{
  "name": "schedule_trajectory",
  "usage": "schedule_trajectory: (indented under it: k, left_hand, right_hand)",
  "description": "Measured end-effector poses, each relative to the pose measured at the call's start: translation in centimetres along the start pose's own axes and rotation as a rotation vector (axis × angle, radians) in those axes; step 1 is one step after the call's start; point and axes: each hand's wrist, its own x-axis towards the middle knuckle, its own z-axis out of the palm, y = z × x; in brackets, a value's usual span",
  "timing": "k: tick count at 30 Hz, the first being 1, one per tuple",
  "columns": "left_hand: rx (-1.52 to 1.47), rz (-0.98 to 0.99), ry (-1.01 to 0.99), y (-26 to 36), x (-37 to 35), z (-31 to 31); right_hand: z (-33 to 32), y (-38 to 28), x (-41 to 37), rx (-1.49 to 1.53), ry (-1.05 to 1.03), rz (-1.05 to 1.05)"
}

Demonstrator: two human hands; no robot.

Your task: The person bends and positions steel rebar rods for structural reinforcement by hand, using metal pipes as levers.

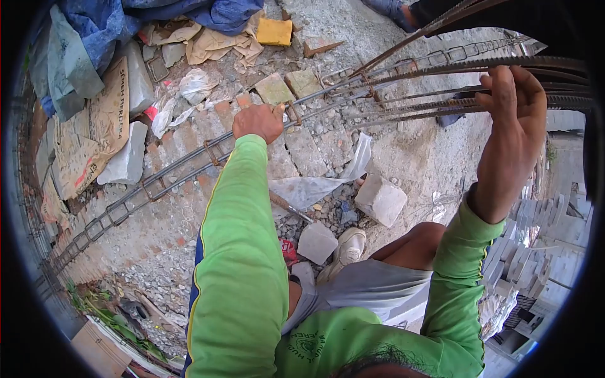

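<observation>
My left hand (258, 122) is closed around a long, narrow rebar cage (179, 171) with square stirrups, which runs diagonally from lower left to upper right. Its wrist overlaps the near side of the cage. At the upper right my right hand (513, 129) is raised against a bundle of ribbed steel bars (441, 79). The fingers are apart and bent, their tips at the uppermost bars. Several bars pass behind this hand and spread out leftward, some meeting the cage.
Rubble and concrete blocks (380, 200) lie by my shoe (350, 247). Paper cement sacks (101, 120), blue tarpaulin (104, 31) and a yellow block (274, 32) are at upper left. Another person's dark-clothed leg (479, 28) is beyond the bars. Grey concrete pieces (520, 252) are stacked at right.
</observation>
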Motion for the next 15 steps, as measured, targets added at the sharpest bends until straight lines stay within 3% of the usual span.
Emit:
schedule_trajectory:
  k: [2, 4, 6, 8, 10, 15]
  left_hand:
    - [-0.036, 0.009, 0.004, -0.1, -0.2, 0.0]
    - [-0.022, -0.004, -0.016, -0.2, 0.0, 0.1]
    - [-0.03, -0.003, -0.002, -0.2, -0.2, -0.1]
    - [-0.037, 0.003, 0.01, 0.0, -0.4, -0.4]
    - [-0.041, 0.015, 0.017, 0.0, -0.6, -0.6]
    - [-0.057, 0.019, 0.019, -0.2, -0.6, -0.5]
  right_hand:
    - [0.6, 0.4, 1.0, -0.01, 0.151, 0.129]
    - [1.4, 0.2, 1.8, -0.049, 0.222, 0.039]
    - [2.2, -0.9, 2.8, 0.447, 0.394, -0.089]
    - [-0.2, -0.7, 5.1, 0.559, 0.363, -0.102]
    - [-2.5, -0.9, 7.1, 0.776, 0.182, -0.148]
    - [-4.4, -0.4, 4.5, 0.816, 0.098, -0.139]
